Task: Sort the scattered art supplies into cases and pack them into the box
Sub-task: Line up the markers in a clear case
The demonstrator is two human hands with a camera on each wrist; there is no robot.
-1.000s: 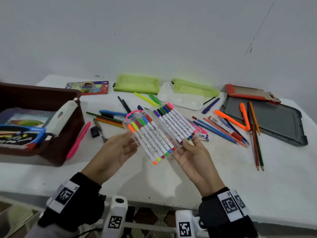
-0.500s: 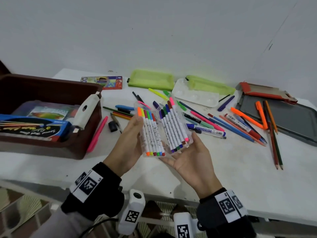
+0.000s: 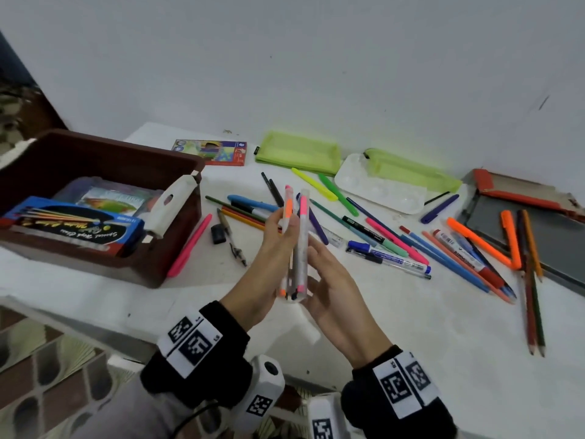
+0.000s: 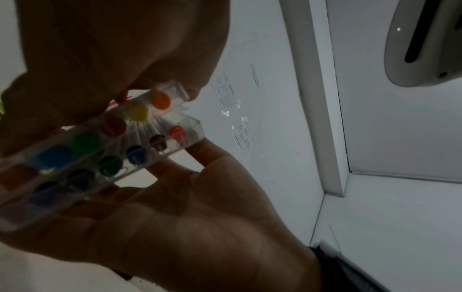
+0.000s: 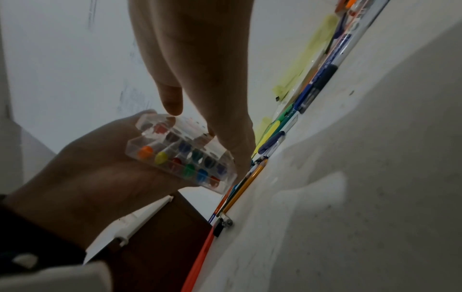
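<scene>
Between left hand [image 3: 269, 264] and right hand [image 3: 335, 293], upright marker case [image 3: 299, 248]

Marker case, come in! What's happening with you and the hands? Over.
Both hands, left hand and right hand, press the clear marker case nearly closed, above the table. Brown box waits left; nothing blocking.

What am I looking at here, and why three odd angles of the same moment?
There is no machine: a person wears one camera on the head and one on each wrist. The head view looks down at a white table. The left hand and right hand press a clear marker case between them, its two halves almost folded together. Each wrist view looks up along a palm at the markers' coloured ends. Loose pens and pencils lie scattered; a brown box stands on the left with packs inside.
</scene>
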